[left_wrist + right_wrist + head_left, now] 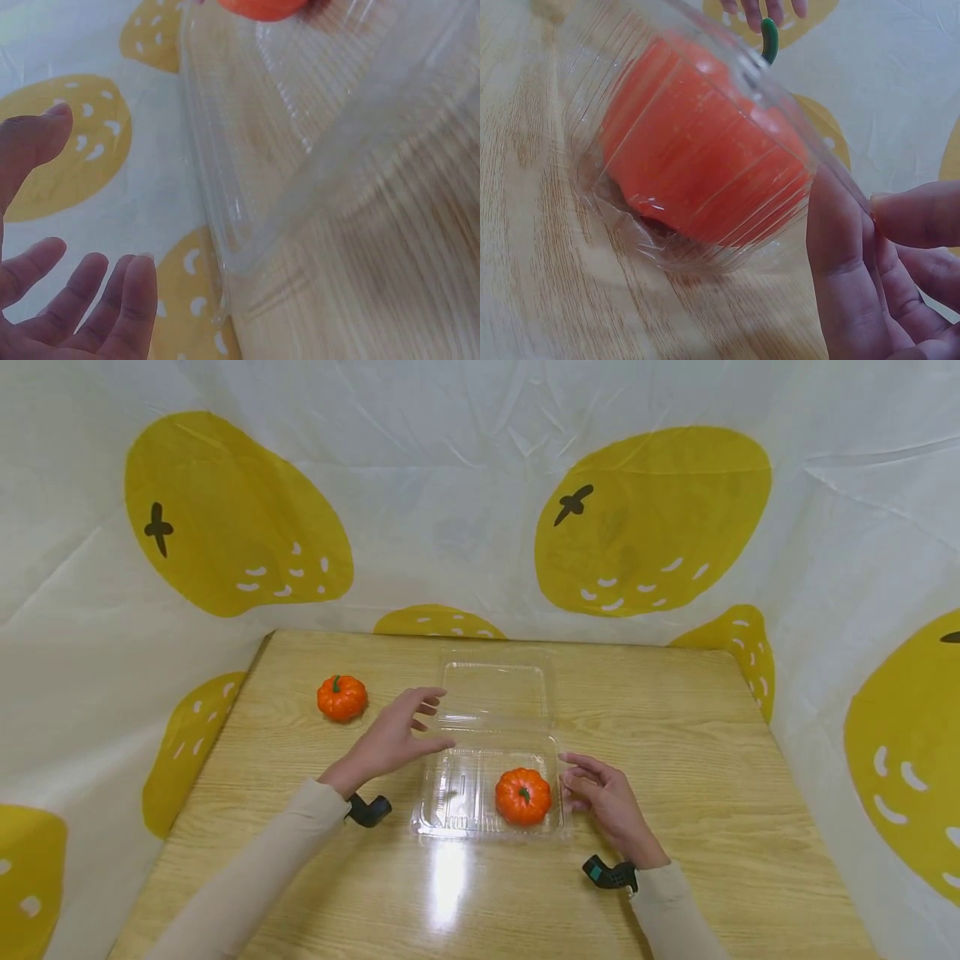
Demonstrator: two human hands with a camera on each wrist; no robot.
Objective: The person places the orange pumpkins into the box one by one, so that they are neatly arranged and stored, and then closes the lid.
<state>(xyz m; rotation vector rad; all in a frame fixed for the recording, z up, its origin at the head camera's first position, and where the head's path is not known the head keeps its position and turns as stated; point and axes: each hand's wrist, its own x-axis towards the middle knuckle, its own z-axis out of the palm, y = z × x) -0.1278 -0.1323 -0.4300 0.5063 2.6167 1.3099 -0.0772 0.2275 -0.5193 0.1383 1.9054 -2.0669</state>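
A clear plastic clamshell container lies unfolded on the table, its lid laid back behind the base. In the right part of the base sits a small orange pumpkin with a green stem. My right hand pinches the container's right rim between thumb and fingers. Over the container's left side, my left hand is spread, fingers apart and holding nothing. A second orange pumpkin rests on the table, left of and beyond the left hand.
The wooden table carries the container and both pumpkins. A white curtain printed with yellow fruit surrounds it at the back and sides. Each wrist wears a black camera mount, such as the right one.
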